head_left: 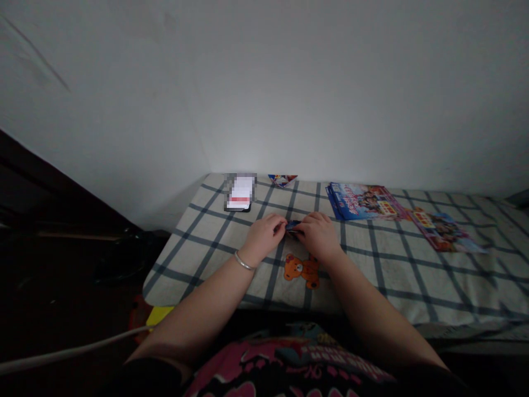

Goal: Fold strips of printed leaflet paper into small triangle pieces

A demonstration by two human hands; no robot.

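Between my two hands is a small piece of folded printed paper point(293, 225), dark blue where it shows. My left hand point(266, 236) pinches its left end, with a silver bangle on that wrist. On the other end, the fingers of my right hand point(318, 234) are closed too. Most of the paper is covered by my fingers, so its full shape cannot be made out. Farther back, near the wall, lies a folded paper triangle point(282, 180) with a colourful print. An orange bear picture point(302, 270) shows on the cloth just below my hands.
A phone point(240, 193) with a lit, blurred screen lies at the back left. To the right are a stack of colourful printed leaflets point(363, 201) and another leaflet point(448, 229). The checked tablecloth point(198, 242) reaches the white wall point(264, 88). A pale cable point(78, 351) runs at lower left.
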